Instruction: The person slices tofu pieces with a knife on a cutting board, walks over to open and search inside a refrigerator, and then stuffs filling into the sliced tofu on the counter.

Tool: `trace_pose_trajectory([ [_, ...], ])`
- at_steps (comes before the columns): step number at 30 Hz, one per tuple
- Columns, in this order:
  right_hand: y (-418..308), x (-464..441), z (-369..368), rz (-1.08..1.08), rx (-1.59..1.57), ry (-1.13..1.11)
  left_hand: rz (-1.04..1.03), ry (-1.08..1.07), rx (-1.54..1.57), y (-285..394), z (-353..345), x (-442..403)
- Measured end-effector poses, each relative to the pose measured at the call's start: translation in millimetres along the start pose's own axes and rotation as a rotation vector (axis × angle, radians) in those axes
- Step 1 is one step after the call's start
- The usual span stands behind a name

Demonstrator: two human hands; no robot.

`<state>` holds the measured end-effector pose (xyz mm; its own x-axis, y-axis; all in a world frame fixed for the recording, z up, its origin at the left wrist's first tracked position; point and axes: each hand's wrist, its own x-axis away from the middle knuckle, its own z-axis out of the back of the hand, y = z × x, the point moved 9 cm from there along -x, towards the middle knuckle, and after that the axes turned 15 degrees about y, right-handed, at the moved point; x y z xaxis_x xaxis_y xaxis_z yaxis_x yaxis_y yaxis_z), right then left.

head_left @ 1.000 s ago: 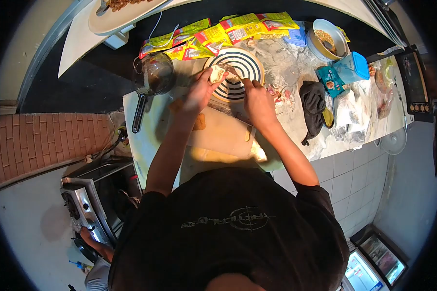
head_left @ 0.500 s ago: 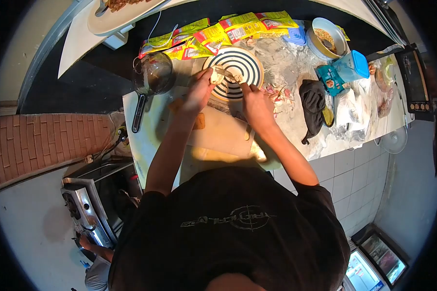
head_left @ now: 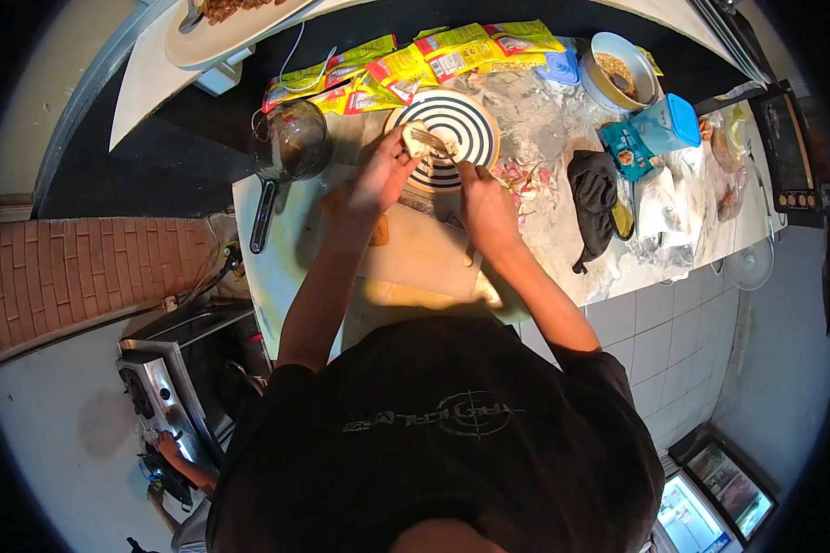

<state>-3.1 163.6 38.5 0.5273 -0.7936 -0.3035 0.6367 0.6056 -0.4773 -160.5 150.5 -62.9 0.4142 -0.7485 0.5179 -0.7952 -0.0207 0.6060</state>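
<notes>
My left hand (head_left: 384, 173) holds a pale, bread-like piece (head_left: 415, 140) between thumb and fingers, over the left side of a striped plate (head_left: 477, 134). In my right hand (head_left: 485, 198) is a fork (head_left: 432, 144), its tines on the face of the pale piece. A small lump of food (head_left: 451, 147) sits by the fork, just ahead of my right fingers. Both hands are closed in a pinch. Below the plate lies a cutting board (head_left: 415, 253), with an orange-brown block (head_left: 379, 231) at its left, partly behind my left forearm.
A dark pan (head_left: 290, 143) is left of the plate, yellow packets (head_left: 401, 72) behind it. Reddish peelings (head_left: 526, 184), a black cloth (head_left: 593, 203), a bowl (head_left: 601, 90) and a blue-lidded container (head_left: 670, 127) stand to the right. Another person's hand (head_left: 170, 448) is by the stove (head_left: 163, 396).
The pale piece has turned to show its flat face, and the fork now lies against it. My right hand has moved slightly down. At the stove, the other person's arms have shifted.
</notes>
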Motion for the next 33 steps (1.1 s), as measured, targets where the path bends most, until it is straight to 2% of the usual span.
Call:
trace_pose_trajectory([
  [7,5.9,-1.2,-10.9,-0.027,0.041,0.001,-0.035,-0.091,-0.026,-1.7,3.0,-2.7],
  [9,5.9,-0.4,-10.5,-0.024,0.038,-0.002,-0.153,-0.266,-0.107,3.6,-8.6,7.8],
  [11,6.4,-0.3,-11.7,-0.021,0.034,-0.005,-0.139,-0.223,-0.081,1.0,-6.7,6.4],
  [13,9.2,-1.0,-15.0,-0.078,-0.106,-0.008,-0.126,-0.179,-0.054,-2.6,-4.6,4.7],
  [17,-2.7,-4.9,-7.6,-0.048,-0.285,0.036,-0.227,-0.174,-0.044,-3.5,0.6,0.6],
  [20,-5.1,-4.5,-5.5,0.006,-0.418,0.165,-0.259,-0.141,-0.029,-1.4,3.3,1.8],
  [22,10.8,0.5,-29.8,-0.291,-0.564,-0.099,-0.269,-0.143,-0.012,0.6,4.6,4.4],
  [23,11.3,0.2,-27.6,-0.291,-0.564,-0.100,-0.271,-0.132,-0.027,1.0,6.0,5.1],
  [25,20.5,15.2,-45.4,-0.600,-0.778,-0.321,-0.274,-0.123,-0.042,0.6,8.2,4.1],
  [26,21.1,15.1,-43.0,-0.600,-0.778,-0.320,-0.280,-0.124,-0.040,1.0,8.6,3.6],
  [28,19.8,22.5,-46.0,-0.783,-1.044,-0.389,-0.285,-0.126,-0.036,-0.6,11.2,1.1],
  [33,23.4,27.0,-40.7,-0.846,-1.148,-0.425,-0.326,-0.126,-0.040,3.0,9.2,4.4],
])
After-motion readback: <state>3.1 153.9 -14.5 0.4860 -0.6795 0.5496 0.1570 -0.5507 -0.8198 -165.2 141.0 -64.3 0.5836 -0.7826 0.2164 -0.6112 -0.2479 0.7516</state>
